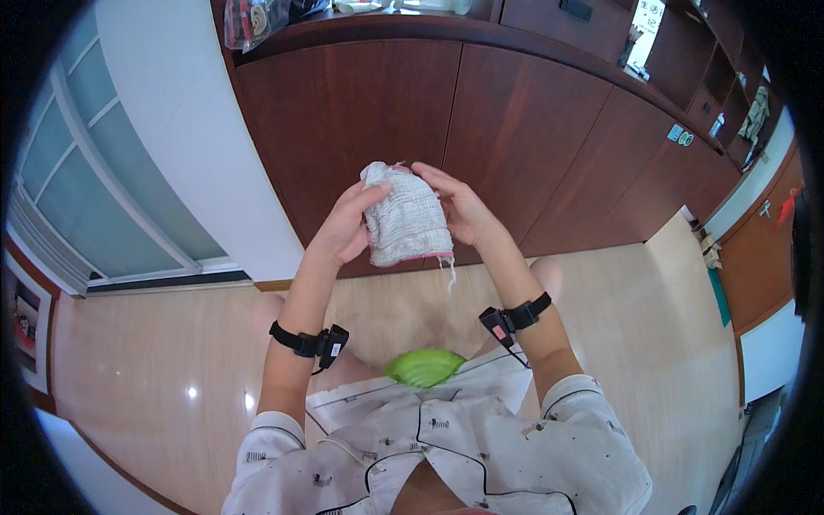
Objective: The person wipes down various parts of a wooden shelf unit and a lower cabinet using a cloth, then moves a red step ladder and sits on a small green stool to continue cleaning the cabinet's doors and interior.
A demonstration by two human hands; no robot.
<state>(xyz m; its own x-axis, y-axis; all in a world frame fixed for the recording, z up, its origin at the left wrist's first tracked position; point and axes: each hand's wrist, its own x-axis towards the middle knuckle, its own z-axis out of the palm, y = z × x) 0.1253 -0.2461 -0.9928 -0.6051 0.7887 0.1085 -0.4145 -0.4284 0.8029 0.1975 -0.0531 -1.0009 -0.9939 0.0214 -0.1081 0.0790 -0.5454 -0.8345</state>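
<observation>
A folded whitish cloth (409, 215) with pink edging hangs in the air before me. Loose threads dangle from its lower right corner. My left hand (351, 222) grips its left side, thumb across the front face and fingers hidden behind. At the right edge, my right hand (460, 206) has its fingers stretched along the upper corner; whether they pinch the cloth is hidden. Below, a bright green plastic object (425, 367), ribbed like a bowl or basin, shows near my lap.
Dark reddish-brown cabinet doors (515, 129) stand right ahead, with a shelf holding a clear plastic bag (254, 22) above. A frosted glass sliding door (116, 174) is at left. Light wood flooring (161, 341) spreads below. A brown door (766, 225) stands at far right.
</observation>
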